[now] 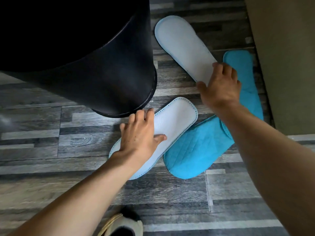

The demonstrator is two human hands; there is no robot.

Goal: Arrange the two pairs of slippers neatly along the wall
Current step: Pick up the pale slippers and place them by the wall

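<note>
Four slippers lie scattered on the grey wood-pattern floor. Two show pale soles with blue stitching: the far pale slipper (180, 46) and the near pale slipper (175, 120). My right hand (219, 86) grips the near end of the far one. My left hand (141, 133) presses on the near one, thumb on the sole, fingers curled over its left edge. A turquoise quilted slipper (192, 154) lies to the right, partly under the near pale one. Another turquoise slipper (245, 82) lies beside the wall, partly hidden by my right hand and forearm.
A tall black round bin (109, 74) stands at the left, its base touching the near pale slipper's edge. A beige wall or cabinet side (286, 62) runs down the right. My foot in a beige slipper (122, 225) shows at the bottom.
</note>
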